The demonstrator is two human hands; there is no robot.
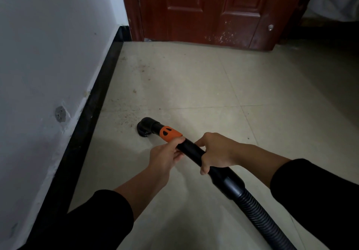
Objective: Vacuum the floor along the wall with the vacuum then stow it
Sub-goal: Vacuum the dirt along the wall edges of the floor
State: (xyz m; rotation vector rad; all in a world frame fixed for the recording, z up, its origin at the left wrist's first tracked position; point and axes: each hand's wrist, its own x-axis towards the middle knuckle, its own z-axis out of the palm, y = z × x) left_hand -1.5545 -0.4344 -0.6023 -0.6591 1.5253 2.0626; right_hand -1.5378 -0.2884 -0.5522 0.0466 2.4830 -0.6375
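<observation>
Plainly, the fingers point(176, 140) of the left hand point(165, 157) curl round the black vacuum tube point(190, 149) just behind its orange collar point(170, 134). The right hand point(215, 152) grips the same tube a little further back, at lower centre of the frame. Ahead of both hands, the round nozzle point(144, 129) sits on the tiled floor point(204, 86), near the black skirting point(93, 104) but apart from it.

Brown specks point(136, 78) lie along the skirting towards the red door point(204, 10) at the top, so most of the strip looks undone. To do it well, I would bring the nozzle in against the skirting, keep its mouth flat on the tile and work slowly towards the door in overlapping passes.

The ribbed hose point(258, 212) leaves the frame at lower right, so the vacuum's body is out of view, as is any place to stow it. The nozzle's underside is hidden, and the right edge of the frame is too dark to read.
</observation>
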